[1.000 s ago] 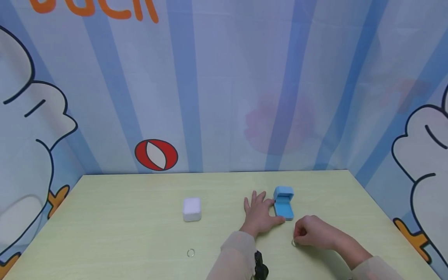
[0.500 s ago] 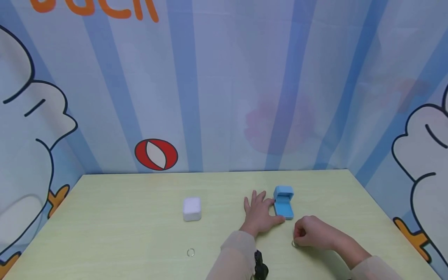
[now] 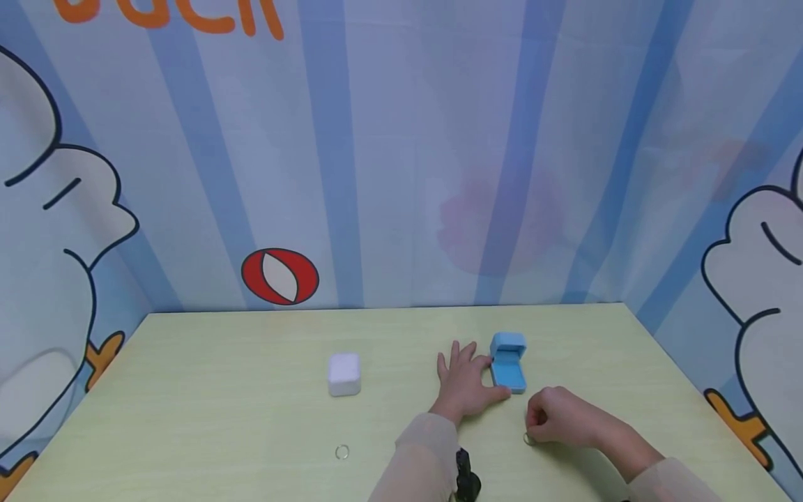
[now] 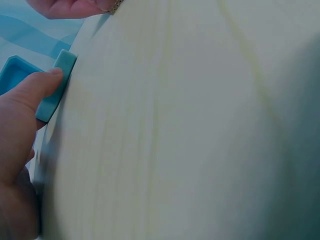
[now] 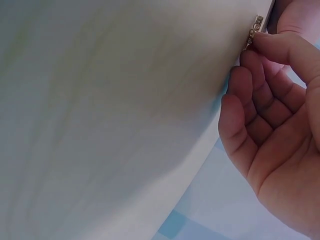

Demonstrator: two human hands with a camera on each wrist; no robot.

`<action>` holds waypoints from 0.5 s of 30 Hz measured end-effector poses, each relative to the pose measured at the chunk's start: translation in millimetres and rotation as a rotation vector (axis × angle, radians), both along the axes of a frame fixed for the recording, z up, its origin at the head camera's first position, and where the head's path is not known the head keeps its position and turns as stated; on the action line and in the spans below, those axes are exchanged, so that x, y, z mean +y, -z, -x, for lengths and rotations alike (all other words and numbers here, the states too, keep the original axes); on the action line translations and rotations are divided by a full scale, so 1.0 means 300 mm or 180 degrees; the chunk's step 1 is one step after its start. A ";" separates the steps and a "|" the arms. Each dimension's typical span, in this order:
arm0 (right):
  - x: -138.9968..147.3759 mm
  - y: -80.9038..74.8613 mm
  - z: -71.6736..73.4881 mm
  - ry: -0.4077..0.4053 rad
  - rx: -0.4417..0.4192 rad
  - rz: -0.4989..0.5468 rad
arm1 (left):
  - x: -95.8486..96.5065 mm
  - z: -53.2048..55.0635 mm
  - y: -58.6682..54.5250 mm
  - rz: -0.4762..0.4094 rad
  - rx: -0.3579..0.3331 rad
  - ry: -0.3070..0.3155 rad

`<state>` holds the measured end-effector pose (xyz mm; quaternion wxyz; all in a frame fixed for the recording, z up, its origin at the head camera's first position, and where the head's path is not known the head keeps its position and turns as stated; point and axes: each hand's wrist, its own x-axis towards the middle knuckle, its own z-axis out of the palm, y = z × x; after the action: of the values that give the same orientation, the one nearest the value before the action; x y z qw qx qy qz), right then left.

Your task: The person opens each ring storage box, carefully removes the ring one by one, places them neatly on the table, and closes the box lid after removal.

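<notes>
A light blue ring box (image 3: 509, 375) stands with its lid raised on the table, right of the middle. My left hand (image 3: 465, 389) holds it from the left side, thumb at the front edge and index fingertip near the hinge, other fingers spread. In the left wrist view the thumb (image 4: 42, 85) lies on the box's edge. My right hand (image 3: 567, 417) pinches a ring (image 3: 528, 438) between thumb and fingertips, low over the table in front of the box. The right wrist view shows this ring's patterned band (image 5: 255, 27) at the thumb tip.
A pale lilac box (image 3: 344, 374), rounded at the corners, stands left of the left hand. Nearer the front, a second ring (image 3: 341, 452) lies on the light wooden table (image 3: 238, 390). A printed blue striped curtain (image 3: 408, 174) surrounds the back and sides.
</notes>
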<state>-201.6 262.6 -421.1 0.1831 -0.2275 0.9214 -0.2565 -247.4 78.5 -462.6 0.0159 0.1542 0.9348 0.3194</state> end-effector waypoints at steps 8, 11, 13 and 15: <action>-0.001 0.000 0.003 -0.0053 0.0083 0.0013 | -0.002 -0.004 -0.005 -0.0020 -0.0023 0.0009; -0.002 -0.002 0.003 -0.0047 0.0076 0.0029 | -0.002 -0.004 -0.005 -0.0019 -0.0030 0.0014; -0.004 -0.005 0.003 -0.0032 0.0052 0.0043 | -0.002 -0.003 -0.003 -0.0018 -0.0026 0.0014; -0.006 -0.008 0.004 -0.0011 0.0024 0.0065 | -0.002 -0.001 -0.001 -0.0012 -0.0023 0.0015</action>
<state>-202.8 260.9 -418.8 0.1778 -0.2320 0.9190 -0.2647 -247.1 78.0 -462.4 0.0197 0.1552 0.9338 0.3217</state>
